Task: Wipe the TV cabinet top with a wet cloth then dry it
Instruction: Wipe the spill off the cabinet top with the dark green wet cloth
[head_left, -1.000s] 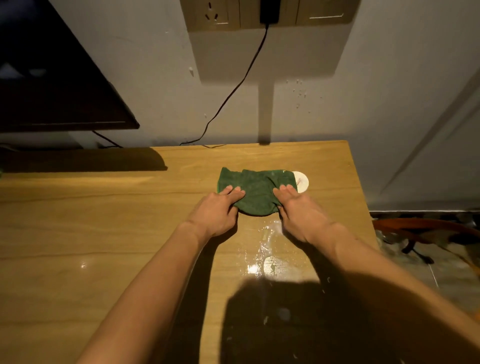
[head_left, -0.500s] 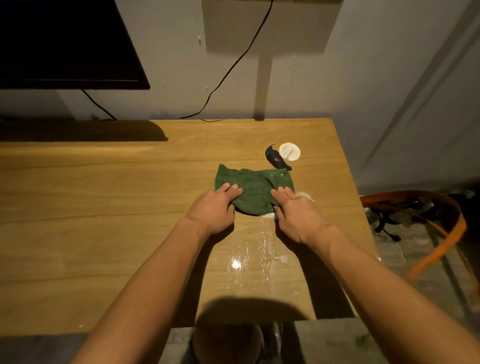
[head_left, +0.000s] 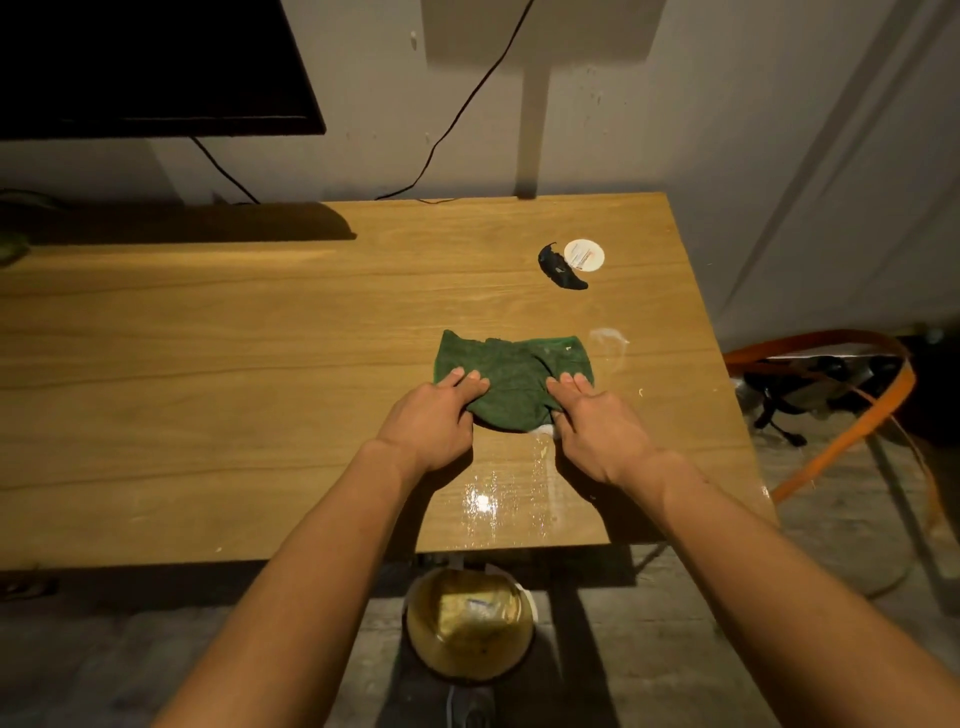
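A green cloth (head_left: 511, 374) lies bunched on the wooden TV cabinet top (head_left: 234, 364), right of centre. My left hand (head_left: 434, 423) grips the cloth's near left edge, fingers on top. My right hand (head_left: 597, 431) grips its near right edge the same way. A wet, shiny streak (head_left: 498, 499) runs from the cloth back to the cabinet's front edge, between my wrists. A smaller wet smear (head_left: 610, 340) shows to the right of the cloth.
A white round lid (head_left: 584, 255) and a small black object (head_left: 558, 267) lie beyond the cloth, back right. The TV (head_left: 150, 67) hangs at the upper left with cables down the wall. A bowl of water (head_left: 470, 621) stands on the floor below the front edge. An orange hose (head_left: 852, 436) lies on the floor to the right.
Both hands have drawn the cloth toward the front edge, uncovering the white lid and black object behind it. The view has tilted down, bringing the floor bowl into sight.
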